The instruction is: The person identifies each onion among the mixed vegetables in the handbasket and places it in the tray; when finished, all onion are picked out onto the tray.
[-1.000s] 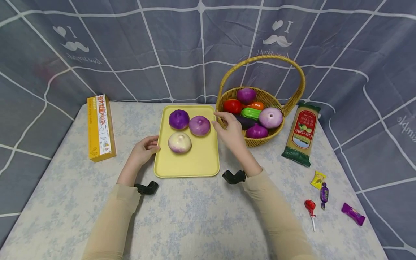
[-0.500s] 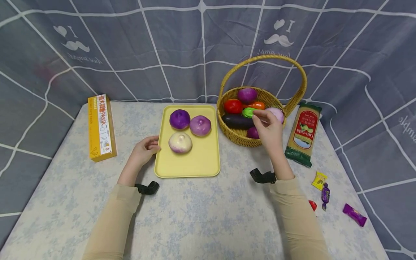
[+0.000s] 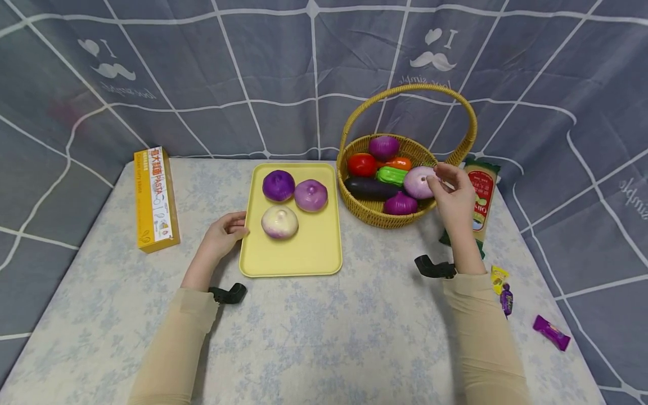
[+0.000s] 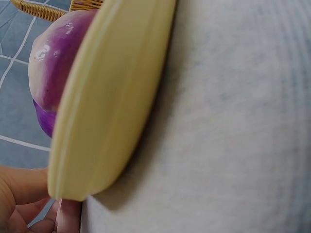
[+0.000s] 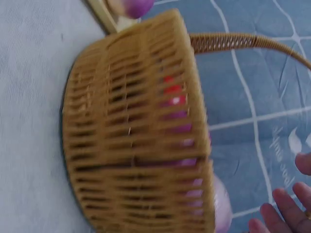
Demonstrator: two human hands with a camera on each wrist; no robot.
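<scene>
At the left rim of the yellow tray (image 3: 291, 261), my left hand (image 3: 225, 232) grips the edge, thumb at the rim. On the tray lie a dark purple onion (image 3: 278, 186), a lighter purple onion (image 3: 311, 196) and a white-and-purple turnip (image 3: 279, 223). My right hand (image 3: 457, 197) is at the right side of the wicker basket (image 3: 372, 216), fingertips overlapping a pale purple onion (image 3: 418, 183) and holding nothing. Also inside the basket are a tomato (image 3: 361, 165), an eggplant (image 3: 372, 189), a ribbed green vegetable (image 3: 391, 175), an orange vegetable (image 3: 401, 163) and two purple onions (image 3: 400, 203).
A yellow pasta box (image 3: 157, 199) stands at the far left. Behind my right hand lies a green-and-tan Olivoilà packet (image 3: 481, 188). Wrapped candies (image 3: 552, 332) sit to the right. The basket's tall handle (image 3: 415, 89) arches up before the grey curtain (image 3: 283, 67).
My right hand has moved right, from beside the tray across the basket's front to its right side, holding nothing. My left hand and the tray have stayed put.
</scene>
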